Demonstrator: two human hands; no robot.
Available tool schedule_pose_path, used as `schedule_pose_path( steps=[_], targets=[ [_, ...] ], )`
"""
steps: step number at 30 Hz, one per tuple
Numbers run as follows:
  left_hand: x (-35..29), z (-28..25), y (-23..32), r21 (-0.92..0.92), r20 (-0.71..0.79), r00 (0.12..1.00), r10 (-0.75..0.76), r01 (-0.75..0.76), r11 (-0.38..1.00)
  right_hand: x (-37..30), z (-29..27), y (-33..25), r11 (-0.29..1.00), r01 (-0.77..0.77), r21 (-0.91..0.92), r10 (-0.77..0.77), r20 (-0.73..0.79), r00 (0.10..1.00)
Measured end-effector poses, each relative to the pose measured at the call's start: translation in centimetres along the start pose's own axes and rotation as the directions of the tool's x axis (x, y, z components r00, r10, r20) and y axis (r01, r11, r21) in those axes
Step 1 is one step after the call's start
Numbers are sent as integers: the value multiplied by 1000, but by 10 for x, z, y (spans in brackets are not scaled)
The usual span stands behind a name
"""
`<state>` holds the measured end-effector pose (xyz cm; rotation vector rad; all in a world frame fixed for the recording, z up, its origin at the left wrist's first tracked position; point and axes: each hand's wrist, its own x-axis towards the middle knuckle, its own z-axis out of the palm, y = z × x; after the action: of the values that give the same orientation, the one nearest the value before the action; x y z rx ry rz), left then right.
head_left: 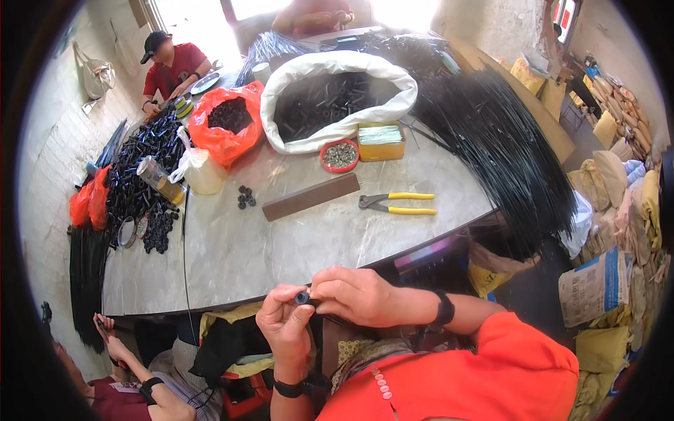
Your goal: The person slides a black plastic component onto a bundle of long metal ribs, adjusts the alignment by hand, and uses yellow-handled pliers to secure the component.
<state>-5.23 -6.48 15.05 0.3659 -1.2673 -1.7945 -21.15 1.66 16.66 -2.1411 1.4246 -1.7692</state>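
The small dark ring-shaped part (303, 298) looks like smooth plastic. The pincers (390, 209) have a dull metal head and glossy, plastic-looking yellow grips. The brown bar (311, 197) is smooth and matt, the marbled tabletop (239, 266) smooth with a soft sheen. The open red bag (239, 144) is thin, shiny, crinkled plastic; the white sack (281, 137) looks matt and creased. The metal bits (340, 156) glint, and the long black strands (498, 147) look glossy.

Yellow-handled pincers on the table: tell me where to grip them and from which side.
Probably best around both yellow handles, coming from the right: the pincers lie flat on the grey table, metal head to the left, handles to the right and slightly spread.
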Motion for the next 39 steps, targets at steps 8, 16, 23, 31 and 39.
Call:
schedule_pose_path(
  steps=[8, 16, 23, 31, 39],
  targets=[
    [4, 1, -2, -44, 61, 998, 6, -3, 999, -13, -88, 66, 623, -161, -766, 355, 94, 930],
    [4, 0, -2, -1, 52, 999, -13, 13, 1000, -54, -120, 117, 359, -79, -930, 395, 75, 915],
    [-1, -8, 1, -39, 82, 997, -5, 8, 999, -44, -124, 132, 496, -153, -855, 398, 67, 915],
    [2, -16, -4, -63, 114, 994, -6, 13, 998, 5, -121, 7, 204, -934, 292, 697, 627, 348],
    [0, -18, -2, -92, 109, 994, 6, 4, 996, 27, -86, -39, 383, -915, -127, 600, 787, 142]
  ],
)
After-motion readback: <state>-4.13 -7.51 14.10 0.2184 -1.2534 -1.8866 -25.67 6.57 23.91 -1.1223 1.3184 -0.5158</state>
